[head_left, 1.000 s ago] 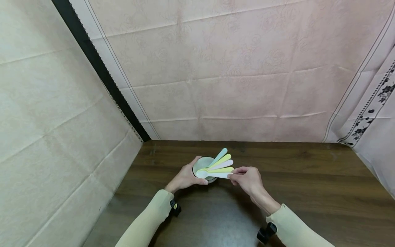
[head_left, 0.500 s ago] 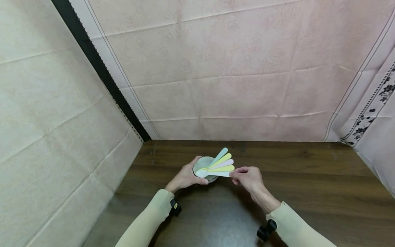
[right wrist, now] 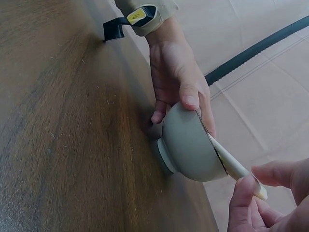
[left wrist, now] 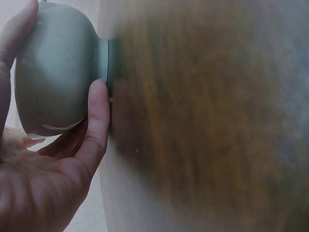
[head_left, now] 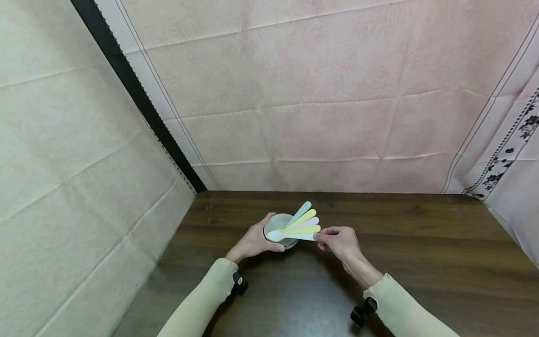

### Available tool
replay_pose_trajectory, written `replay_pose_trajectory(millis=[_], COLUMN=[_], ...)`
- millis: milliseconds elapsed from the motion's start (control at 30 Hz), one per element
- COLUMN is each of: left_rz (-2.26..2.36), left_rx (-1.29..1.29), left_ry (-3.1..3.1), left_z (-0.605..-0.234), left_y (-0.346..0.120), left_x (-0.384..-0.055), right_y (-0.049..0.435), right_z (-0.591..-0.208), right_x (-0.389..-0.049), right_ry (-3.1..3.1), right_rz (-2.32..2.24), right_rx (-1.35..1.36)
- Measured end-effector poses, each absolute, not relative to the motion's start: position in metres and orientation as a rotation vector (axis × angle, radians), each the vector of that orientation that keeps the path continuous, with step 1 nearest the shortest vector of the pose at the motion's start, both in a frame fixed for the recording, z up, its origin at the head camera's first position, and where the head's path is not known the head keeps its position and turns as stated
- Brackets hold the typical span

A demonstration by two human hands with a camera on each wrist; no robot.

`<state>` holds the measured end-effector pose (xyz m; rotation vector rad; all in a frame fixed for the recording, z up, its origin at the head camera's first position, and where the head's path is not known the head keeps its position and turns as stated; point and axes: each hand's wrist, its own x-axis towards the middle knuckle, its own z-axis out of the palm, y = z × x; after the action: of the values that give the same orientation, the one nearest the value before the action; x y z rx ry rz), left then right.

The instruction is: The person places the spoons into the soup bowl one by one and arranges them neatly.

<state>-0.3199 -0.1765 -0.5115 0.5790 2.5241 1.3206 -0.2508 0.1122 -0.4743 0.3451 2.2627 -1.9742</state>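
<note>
A pale green bowl (head_left: 273,223) with a narrow foot is gripped from the side by my left hand (head_left: 252,241), its foot right at the wooden table (left wrist: 193,121). In the left wrist view, fingers lie against the bowl's wall and foot. Several plastic spoons (head_left: 301,214) in light blue, yellow, lavender and white fan out across the rim, handles toward the right. Between thumb and fingers, my right hand (head_left: 341,244) pinches the handle end of the nearest, white spoon (head_left: 276,236). The right wrist view shows that handle (right wrist: 233,164) slanting over the rim.
A pinkish patterned cloth (head_left: 328,98) stands upright behind the table's far edge. Another pale cloth (head_left: 84,187) rises on the left, with a black strip (head_left: 139,103) at the corner. Black wrist devices (head_left: 364,312) hang by both cuffs.
The right hand and the pinched white spoon have shifted very slightly to the right. The left hand and bowl are almost unmoved.
</note>
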Motion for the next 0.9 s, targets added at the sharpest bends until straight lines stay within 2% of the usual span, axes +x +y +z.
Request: replay_pose_trajectory(millis=[900], left_rz=[1.268], left_rx=[0.563], left_ry=[2.578], left_z=[-0.511], left_y=[-0.174], left_x=[-0.319], right_y=[0.131], right_z=[-0.476], right_x=[-0.239], right_ry=[2.140], right_rz=[-2.063], right_rx=[0.337])
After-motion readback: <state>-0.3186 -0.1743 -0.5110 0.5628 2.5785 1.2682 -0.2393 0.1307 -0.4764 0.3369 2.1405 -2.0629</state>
